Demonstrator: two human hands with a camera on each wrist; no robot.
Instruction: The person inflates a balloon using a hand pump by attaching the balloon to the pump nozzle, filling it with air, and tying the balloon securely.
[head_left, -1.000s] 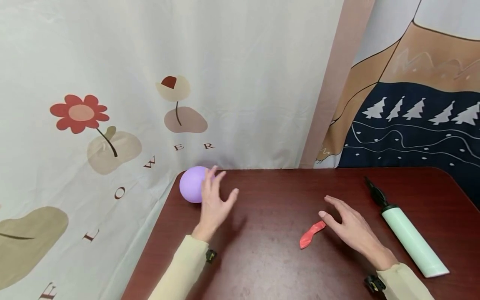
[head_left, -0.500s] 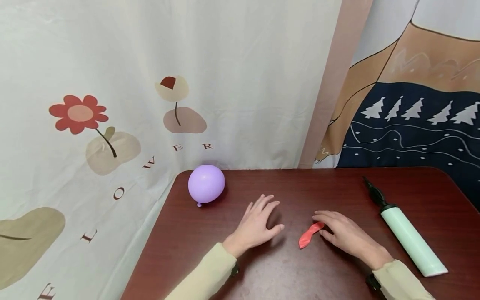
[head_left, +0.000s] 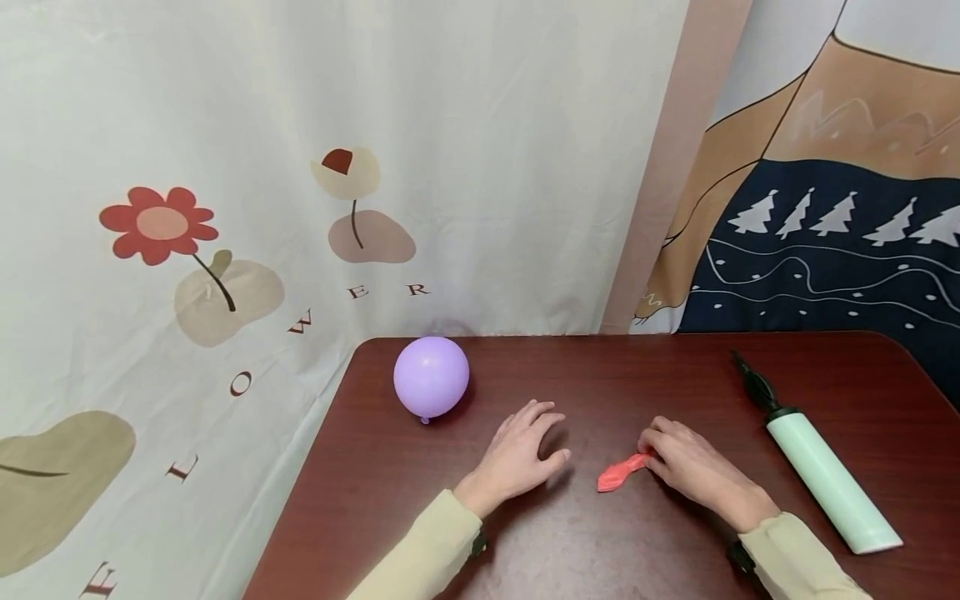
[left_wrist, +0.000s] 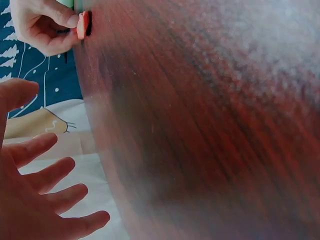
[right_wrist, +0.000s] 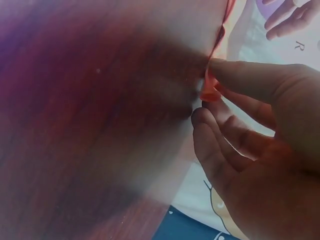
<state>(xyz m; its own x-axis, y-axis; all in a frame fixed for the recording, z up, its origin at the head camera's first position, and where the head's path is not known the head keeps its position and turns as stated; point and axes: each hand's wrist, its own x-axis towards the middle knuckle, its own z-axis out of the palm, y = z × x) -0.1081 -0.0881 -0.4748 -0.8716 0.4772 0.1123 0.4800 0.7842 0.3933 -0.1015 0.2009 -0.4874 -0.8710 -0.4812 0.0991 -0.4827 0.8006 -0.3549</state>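
Observation:
A limp red balloon (head_left: 618, 475) lies toward the middle of the table, its neck end between the thumb and fingers of my right hand (head_left: 690, 465). In the right wrist view the thumb presses the balloon's neck (right_wrist: 210, 90) against the fingers. My left hand (head_left: 513, 457) hovers over the table to the left of the red balloon, fingers spread and holding nothing. The left wrist view shows that hand's relaxed fingers (left_wrist: 55, 175). Behind it, near the back left corner, sits a round inflated purple balloon (head_left: 431, 377) with its knot facing me.
A pale green hand pump (head_left: 832, 479) with a black handle and nozzle lies slantwise on the right side of the dark red table (head_left: 525, 550). A printed curtain (head_left: 510, 167) hangs right behind the table's back edge.
My left hand has moved from the purple balloon rightward toward the red one. The purple balloon has rolled a little right. My right hand has lowered and pinched the red balloon's neck.

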